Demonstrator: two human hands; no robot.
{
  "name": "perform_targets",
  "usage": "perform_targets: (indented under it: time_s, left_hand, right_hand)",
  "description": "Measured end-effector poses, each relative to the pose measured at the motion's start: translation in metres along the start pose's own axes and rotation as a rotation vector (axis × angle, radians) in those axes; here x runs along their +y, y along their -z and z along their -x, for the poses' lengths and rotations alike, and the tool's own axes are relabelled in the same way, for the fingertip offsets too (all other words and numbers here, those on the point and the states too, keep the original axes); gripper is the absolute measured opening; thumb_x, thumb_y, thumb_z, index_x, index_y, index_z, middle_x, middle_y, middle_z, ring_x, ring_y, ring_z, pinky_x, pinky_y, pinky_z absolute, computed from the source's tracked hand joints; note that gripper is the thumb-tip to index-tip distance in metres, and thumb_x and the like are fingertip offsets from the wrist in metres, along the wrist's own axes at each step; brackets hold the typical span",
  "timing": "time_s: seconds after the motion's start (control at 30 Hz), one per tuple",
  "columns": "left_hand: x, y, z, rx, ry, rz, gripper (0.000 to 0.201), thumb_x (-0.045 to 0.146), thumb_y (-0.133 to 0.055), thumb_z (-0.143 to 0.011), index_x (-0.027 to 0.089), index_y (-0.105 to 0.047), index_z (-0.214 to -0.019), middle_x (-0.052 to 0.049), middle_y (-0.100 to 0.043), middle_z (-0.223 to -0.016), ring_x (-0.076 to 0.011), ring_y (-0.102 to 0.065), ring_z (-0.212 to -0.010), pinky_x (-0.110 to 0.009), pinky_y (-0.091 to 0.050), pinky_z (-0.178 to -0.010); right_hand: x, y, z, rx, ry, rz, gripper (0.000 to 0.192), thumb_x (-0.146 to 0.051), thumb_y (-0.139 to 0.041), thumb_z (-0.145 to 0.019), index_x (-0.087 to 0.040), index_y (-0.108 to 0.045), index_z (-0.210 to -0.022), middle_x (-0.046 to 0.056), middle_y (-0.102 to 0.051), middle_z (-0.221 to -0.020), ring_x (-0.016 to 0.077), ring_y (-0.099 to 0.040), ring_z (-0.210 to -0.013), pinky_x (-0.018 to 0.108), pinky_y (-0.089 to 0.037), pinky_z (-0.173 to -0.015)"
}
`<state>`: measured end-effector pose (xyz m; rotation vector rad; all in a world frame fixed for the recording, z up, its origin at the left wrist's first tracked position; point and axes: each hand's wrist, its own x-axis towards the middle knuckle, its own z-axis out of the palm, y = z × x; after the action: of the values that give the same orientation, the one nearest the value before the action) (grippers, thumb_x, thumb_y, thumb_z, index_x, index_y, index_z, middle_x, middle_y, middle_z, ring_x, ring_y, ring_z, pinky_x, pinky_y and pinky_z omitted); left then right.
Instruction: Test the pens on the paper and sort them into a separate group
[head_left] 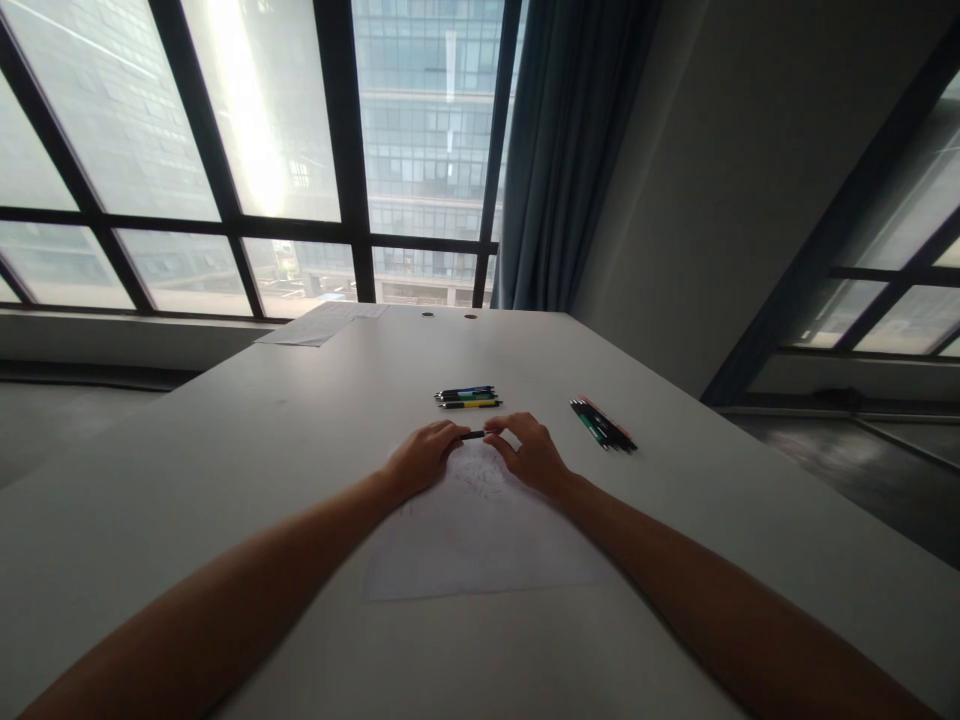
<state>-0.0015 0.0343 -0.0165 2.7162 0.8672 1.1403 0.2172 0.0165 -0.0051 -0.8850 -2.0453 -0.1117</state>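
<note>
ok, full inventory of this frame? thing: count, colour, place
black pen: 1, black, held between both hands above the paper
sheet of paper: 1, white with faint scribbles, on the table under the hands
pen group: several, blue, green, yellow with black, just beyond the hands
second pen group: several, dark green, black, one pinkish, right of the hands
far papers: white, table's far left edge
table: 1, white
curtain: 1, blue-grey, by the window
left hand: fingers on the pen's left end
right hand: fingers on its right end

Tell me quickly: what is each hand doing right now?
Left hand: closed on one end of the black pen.
Right hand: closed on the pen's other end, above the sheet of paper.
</note>
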Motion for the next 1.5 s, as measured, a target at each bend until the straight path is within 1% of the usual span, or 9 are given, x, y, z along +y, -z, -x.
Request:
perform_targets:
  time_s: [0.07, 0.17, 0.27, 0.37, 0.53, 0.67, 0.8, 1.3, 1.5]
  left_hand:
    - [0.000, 0.000, 0.000, 0.005, -0.001, -0.008, 0.025, 0.018, -0.045, -0.095, 0.017, -0.061, -0.114, -0.008, -0.069, -0.099, -0.0169, -0.065, -0.088, -0.030, -0.054, -0.081]
    - [0.000, -0.001, 0.000, -0.001, 0.011, -0.035, 0.024, 0.018, -0.045, -0.095, 0.017, -0.061, -0.113, -0.008, -0.069, -0.099, -0.0173, -0.065, -0.088, -0.030, -0.054, -0.081]
    - [0.001, 0.000, 0.000, -0.016, 0.030, -0.082, 0.025, 0.018, -0.046, -0.095, 0.018, -0.062, -0.113, -0.007, -0.070, -0.100, -0.0174, -0.066, -0.088, -0.030, -0.053, -0.081]
    - [0.003, 0.003, -0.001, -0.047, 0.052, -0.132, 0.026, 0.018, -0.046, -0.094, 0.019, -0.062, -0.115, -0.006, -0.070, -0.099, -0.0172, -0.066, -0.088, -0.029, -0.053, -0.080]
    - [0.006, 0.005, -0.001, -0.090, 0.122, -0.188, 0.027, 0.018, -0.047, -0.094, 0.020, -0.063, -0.115, -0.005, -0.071, -0.100, -0.0183, -0.067, -0.089, -0.030, -0.054, -0.080]
    - [0.008, 0.007, -0.002, -0.092, 0.197, -0.212, 0.027, 0.019, -0.047, -0.093, 0.022, -0.064, -0.115, -0.005, -0.071, -0.106, -0.0185, -0.067, -0.092, -0.030, -0.054, -0.081]
    - [0.008, 0.007, -0.001, -0.095, 0.214, -0.207, 0.028, 0.020, -0.047, -0.094, 0.022, -0.063, -0.116, -0.004, -0.071, -0.109, -0.0194, -0.067, -0.094, -0.031, -0.054, -0.083]
    - [0.004, 0.004, 0.000, -0.058, 0.110, -0.114, 0.027, 0.021, -0.046, -0.094, 0.021, -0.063, -0.115, -0.005, -0.071, -0.103, -0.0170, -0.067, -0.090, -0.028, -0.054, -0.081]
    - [0.003, 0.003, 0.000, -0.063, 0.056, -0.081, 0.027, 0.020, -0.045, -0.095, 0.020, -0.063, -0.116, -0.006, -0.070, -0.104, -0.0167, -0.067, -0.091, -0.028, -0.053, -0.082]
  right_hand:
    - [0.005, 0.002, -0.001, -0.008, -0.047, 0.057, 0.024, -0.032, -0.059, -0.091, -0.020, -0.062, -0.111, 0.007, -0.070, -0.099, 0.0227, -0.062, -0.091, 0.039, -0.046, -0.086]
    - [0.016, 0.007, -0.002, -0.026, -0.180, 0.250, 0.024, -0.027, -0.052, -0.094, -0.018, -0.063, -0.113, 0.010, -0.067, -0.111, 0.0251, -0.058, -0.102, 0.040, -0.041, -0.089]
    - [0.028, 0.011, -0.002, -0.158, -0.306, 0.441, 0.026, -0.019, -0.053, -0.090, -0.017, -0.067, -0.113, 0.011, -0.064, -0.111, 0.0264, -0.055, -0.103, 0.039, -0.040, -0.086]
    - [0.034, 0.011, -0.001, -0.276, -0.378, 0.489, 0.022, -0.019, -0.055, -0.089, -0.019, -0.070, -0.106, 0.010, -0.065, -0.103, 0.0257, -0.055, -0.099, 0.037, -0.039, -0.081]
    - [0.032, 0.010, -0.001, -0.262, -0.360, 0.368, 0.013, -0.013, -0.056, -0.086, -0.017, -0.068, -0.085, 0.007, -0.068, -0.090, 0.0215, -0.059, -0.089, 0.033, -0.040, -0.079]
    - [0.023, 0.008, -0.002, -0.096, -0.266, 0.080, 0.009, -0.014, -0.057, -0.084, -0.018, -0.065, -0.085, 0.005, -0.067, -0.083, 0.0174, -0.060, -0.078, 0.030, -0.045, -0.074]
    - [0.011, 0.004, -0.002, -0.041, -0.237, -0.109, 0.008, -0.020, -0.059, -0.084, -0.018, -0.066, -0.086, 0.004, -0.069, -0.080, 0.0166, -0.062, -0.072, 0.029, -0.048, -0.068]
    - [0.000, 0.000, -0.001, -0.058, -0.214, -0.179, 0.011, -0.017, -0.062, -0.081, -0.018, -0.069, -0.089, 0.005, -0.071, -0.083, 0.0170, -0.063, -0.072, 0.031, -0.050, -0.067]
    - [0.001, -0.002, 0.001, -0.080, -0.202, -0.114, 0.010, -0.015, -0.063, -0.082, -0.018, -0.069, -0.089, 0.005, -0.071, -0.084, 0.0173, -0.063, -0.074, 0.031, -0.049, -0.071]
